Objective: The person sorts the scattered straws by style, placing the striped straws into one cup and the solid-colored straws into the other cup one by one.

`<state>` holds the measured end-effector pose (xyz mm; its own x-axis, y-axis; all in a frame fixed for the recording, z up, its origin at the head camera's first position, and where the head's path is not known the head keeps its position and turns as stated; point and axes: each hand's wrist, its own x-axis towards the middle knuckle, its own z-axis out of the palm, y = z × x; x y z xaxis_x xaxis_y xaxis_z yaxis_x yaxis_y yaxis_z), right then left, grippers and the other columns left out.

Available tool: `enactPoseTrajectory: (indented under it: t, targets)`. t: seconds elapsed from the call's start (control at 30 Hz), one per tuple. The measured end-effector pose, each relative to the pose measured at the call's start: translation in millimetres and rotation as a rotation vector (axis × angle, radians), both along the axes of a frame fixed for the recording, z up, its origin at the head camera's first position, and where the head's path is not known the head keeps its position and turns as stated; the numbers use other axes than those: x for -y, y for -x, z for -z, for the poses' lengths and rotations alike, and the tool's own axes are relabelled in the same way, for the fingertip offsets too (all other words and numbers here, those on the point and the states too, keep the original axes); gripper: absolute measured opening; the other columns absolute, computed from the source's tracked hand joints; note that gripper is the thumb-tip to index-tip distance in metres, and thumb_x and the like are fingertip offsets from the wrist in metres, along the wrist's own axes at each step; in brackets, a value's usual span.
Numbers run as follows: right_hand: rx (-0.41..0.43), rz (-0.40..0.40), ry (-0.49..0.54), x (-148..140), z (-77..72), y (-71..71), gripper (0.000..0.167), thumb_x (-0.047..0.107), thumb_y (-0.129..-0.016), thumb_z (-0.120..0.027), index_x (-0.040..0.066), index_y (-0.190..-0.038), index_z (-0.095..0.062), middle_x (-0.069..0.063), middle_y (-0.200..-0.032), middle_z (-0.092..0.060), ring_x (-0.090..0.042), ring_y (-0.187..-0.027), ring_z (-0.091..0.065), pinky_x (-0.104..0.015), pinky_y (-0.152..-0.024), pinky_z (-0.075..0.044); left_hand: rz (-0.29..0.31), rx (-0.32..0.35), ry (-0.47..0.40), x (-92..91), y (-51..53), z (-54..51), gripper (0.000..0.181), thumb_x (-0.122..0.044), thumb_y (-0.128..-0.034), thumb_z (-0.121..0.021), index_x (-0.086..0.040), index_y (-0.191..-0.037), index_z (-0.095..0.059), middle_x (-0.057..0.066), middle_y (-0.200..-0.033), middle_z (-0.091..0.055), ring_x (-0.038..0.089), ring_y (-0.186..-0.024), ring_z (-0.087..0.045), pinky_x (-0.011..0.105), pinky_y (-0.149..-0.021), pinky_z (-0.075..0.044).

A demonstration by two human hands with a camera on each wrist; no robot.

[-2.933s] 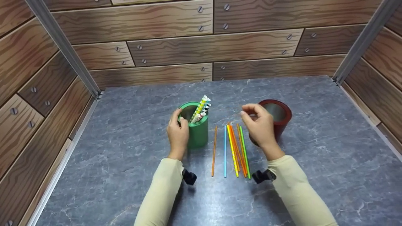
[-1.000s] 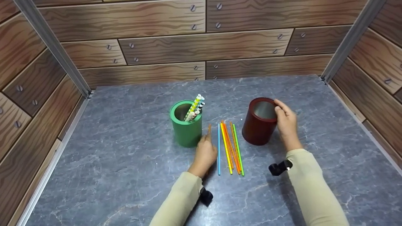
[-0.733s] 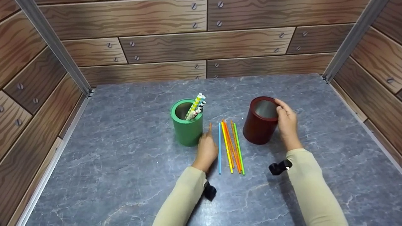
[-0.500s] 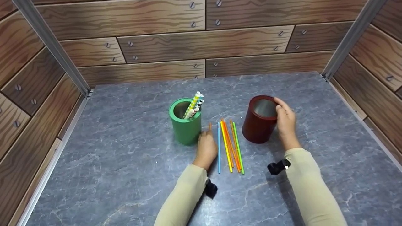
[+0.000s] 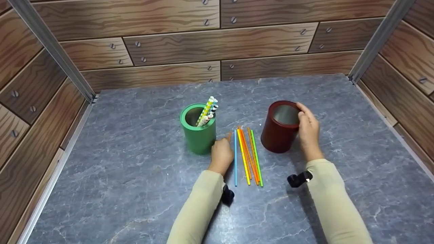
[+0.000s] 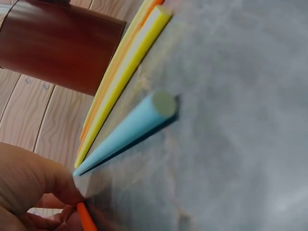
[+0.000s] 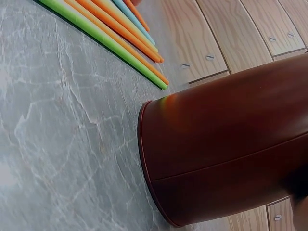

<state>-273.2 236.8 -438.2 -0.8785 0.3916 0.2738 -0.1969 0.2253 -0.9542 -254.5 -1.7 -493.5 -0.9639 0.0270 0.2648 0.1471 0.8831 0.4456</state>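
In the head view my left hand (image 5: 222,156) is low beside the green cup (image 5: 200,139), pinching a thin orange stick (image 5: 230,135) whose far end sticks out past the fingers. The left wrist view shows that orange stick (image 6: 86,217) between thumb and fingers; the palm hides part of it. My right hand (image 5: 309,135) grips the dark red cup (image 5: 278,134) at its right side, fingers at the rim. This cup (image 7: 226,139) stands upright on the table, and its visible inside holds nothing. A blue stick (image 5: 235,159) lies just right of my left hand.
Between the cups lie a yellow stick (image 5: 243,157), several orange ones and a green stick (image 5: 257,159), roughly parallel. Patterned straws (image 5: 207,112) lean in the green cup. Wood-patterned walls (image 5: 169,47) enclose the grey marbled table (image 5: 135,162) at back and sides.
My left hand left the green cup's rim and took the orange stick, whose far end has now swung slightly right. My right hand moved from above the sticks to the dark red cup.
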Motion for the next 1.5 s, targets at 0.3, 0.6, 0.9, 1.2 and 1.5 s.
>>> enactPoseTrajectory:
  t: [0.3, 0.6, 0.9, 1.2, 1.5]
  targets:
    - [-0.053, 0.000, -0.018, 4, 0.4, 3.1, 0.038, 0.009, -0.095, -0.038, 0.001, -0.127, -0.056, -0.012, -0.133, -0.052, -0.014, -0.125, -0.042, -0.025, -0.104, -0.030, 0.028, 0.126, -0.103, 8.4, 7.1, -8.4, 0.009, 0.001, -0.0745, -0.058, -0.006, -0.069, -0.061, 0.008, -0.065, -0.061, 0.027, -0.064, -0.060, 0.038, -0.058, -0.046]
    - [-0.050, 0.030, -0.086, 3, 1.4, -0.2, 0.038, 0.006, -0.093, -0.037, 0.002, -0.122, -0.060, -0.011, -0.127, -0.057, -0.014, -0.121, -0.046, -0.026, -0.102, -0.033, 0.035, 0.297, -0.374, 15.1, 8.4, -5.9, 0.018, 0.000, -0.0714, -0.056, -0.001, -0.082, -0.070, 0.004, -0.071, -0.058, 0.015, -0.062, -0.042, 0.024, -0.056, -0.038]
    - [-0.113, 0.088, -0.051, 4, 4.4, 1.9, 0.037, 0.003, -0.090, -0.037, 0.000, -0.117, -0.063, -0.013, -0.123, -0.060, -0.012, -0.116, -0.050, -0.022, -0.098, -0.035, 0.035, 0.382, -0.713, 14.1, 1.8, -3.1, 0.018, 0.002, -0.0798, -0.054, 0.005, -0.091, -0.068, -0.002, -0.064, -0.046, 0.010, -0.055, -0.041, 0.020, -0.051, -0.034]
    - [-0.126, 0.075, -0.041, 10, 3.6, 4.7, 0.039, -0.001, -0.089, -0.036, -0.001, -0.116, -0.064, -0.014, -0.122, -0.060, -0.015, -0.117, -0.051, -0.023, -0.099, -0.035, 0.061, 0.339, -0.786, 7.0, 0.9, -9.6, 0.030, 0.001, -0.0810, -0.052, 0.007, -0.107, -0.064, 0.004, -0.081, -0.057, 0.011, -0.070, -0.049, 0.020, -0.062, -0.041]
    - [-0.101, 0.103, -0.066, 22, -21.7, -16.5, 0.040, -0.004, -0.086, -0.034, -0.009, -0.116, -0.060, -0.021, -0.122, -0.057, -0.026, -0.117, -0.050, -0.025, -0.098, -0.036, 0.175, 0.249, -0.941, -7.6, -1.1, -42.2, 0.030, 0.005, -0.0786, -0.052, 0.009, -0.107, -0.062, 0.020, -0.096, -0.064, 0.013, -0.078, -0.055, 0.021, -0.068, -0.047]
